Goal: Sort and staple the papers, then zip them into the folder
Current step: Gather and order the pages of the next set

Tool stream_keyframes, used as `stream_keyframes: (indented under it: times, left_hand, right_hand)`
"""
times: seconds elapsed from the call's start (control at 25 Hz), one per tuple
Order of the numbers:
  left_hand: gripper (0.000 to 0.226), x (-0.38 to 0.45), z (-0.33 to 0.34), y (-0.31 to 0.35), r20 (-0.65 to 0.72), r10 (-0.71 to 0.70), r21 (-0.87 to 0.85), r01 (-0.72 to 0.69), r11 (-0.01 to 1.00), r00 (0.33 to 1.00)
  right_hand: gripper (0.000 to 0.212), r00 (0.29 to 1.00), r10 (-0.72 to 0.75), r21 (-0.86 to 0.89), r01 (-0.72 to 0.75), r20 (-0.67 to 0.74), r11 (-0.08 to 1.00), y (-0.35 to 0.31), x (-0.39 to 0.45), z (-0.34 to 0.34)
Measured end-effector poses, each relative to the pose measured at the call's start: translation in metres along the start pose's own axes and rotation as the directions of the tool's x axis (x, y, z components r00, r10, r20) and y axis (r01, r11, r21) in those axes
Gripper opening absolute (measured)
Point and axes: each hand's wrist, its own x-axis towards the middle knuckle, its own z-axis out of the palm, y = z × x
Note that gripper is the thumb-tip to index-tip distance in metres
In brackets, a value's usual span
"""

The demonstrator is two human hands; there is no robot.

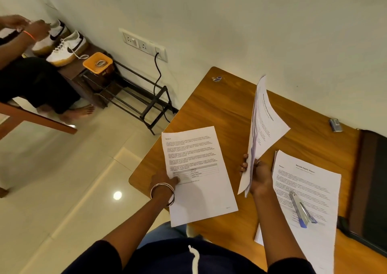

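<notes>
**Sorting under way, stapler waiting on one pile**

The left hand (pixel 165 181) holds a single printed sheet (pixel 199 175) by its left edge, thumb on top pinching it; the other fingers are hidden beneath the paper. The sheet juts past the table (pixel 219 110) edge, probably lifted clear to read its heading before assigning it to a pile. The right hand (pixel 258 176) grips a fanned bundle of papers (pixel 261 131) near the bottom corner, fingers curled round it and tilting it upright, likely so pages can be drawn off one by one. A third pile (pixel 307 190) lies flat on the table near the right arm, with the stapler (pixel 301 210) resting on top, seemingly as a weight and ready for use. The dark folder (pixel 374 181) lies along the table's far right side, beside that pile.

The table is warm brown wood, pushed against a pale wall. Glossy light tiles cover the floor (pixel 62 169); a black metal rack (pixel 136 98) stands by the wall, and another person (pixel 31 75) sits at upper left.
</notes>
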Motion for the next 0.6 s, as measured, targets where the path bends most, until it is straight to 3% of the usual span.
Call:
stream_keyframes:
  times: [0.08, 0.2, 0.24, 0.28, 0.36, 0.44, 0.52, 0.6]
  left_hand:
    - [0.034, 0.008, -0.006, 0.003, 0.035, 0.019, -0.142, -0.014, 0.990, 0.999]
    - [0.032, 0.019, -0.016, 0.008, 0.045, -0.014, -0.239, 0.024, 0.971, 0.999]
    - [0.033, 0.021, -0.018, 0.009, 0.052, -0.013, -0.261, 0.026, 0.965, 0.999]
    - [0.034, 0.021, -0.021, 0.013, 0.067, -0.003, -0.286, 0.022, 0.958, 0.998]
    - [0.039, 0.020, -0.027, 0.018, 0.068, 0.042, -0.292, -0.021, 0.956, 0.997]
    - [0.057, 0.017, -0.034, 0.025, 0.014, 0.175, -0.224, -0.167, 0.960, 0.984]
    - [0.071, 0.017, -0.040, 0.031, 0.005, 0.340, -0.179, -0.334, 0.925, 0.940]
    - [0.048, 0.012, -0.041, 0.040, 0.079, 0.414, -0.177, -0.395, 0.901, 0.907]
  right_hand:
    - [0.030, 0.998, 0.030, 0.090, -0.036, 0.064, 0.995, -0.002, -0.002, -0.005]
    - [0.091, 0.997, 0.000, 0.026, -0.002, 0.080, 1.000, -0.002, 0.004, -0.007]
    - [0.098, 0.996, -0.008, 0.010, 0.007, 0.090, 1.000, -0.001, 0.008, -0.008]
    - [0.094, 0.998, -0.020, -0.043, 0.022, 0.060, 0.999, -0.002, 0.010, -0.007]
    - [0.059, 1.000, -0.022, -0.060, 0.022, 0.001, 0.998, -0.002, 0.011, -0.005]
    - [0.029, 1.000, -0.018, -0.009, 0.018, 0.000, 1.000, 0.001, 0.010, -0.005]
    - [0.024, 0.995, -0.103, -0.219, 0.101, 0.003, 0.970, 0.009, 0.008, -0.008]
    - [0.025, 0.985, -0.169, -0.516, 0.162, 0.035, 0.841, 0.017, 0.009, -0.008]
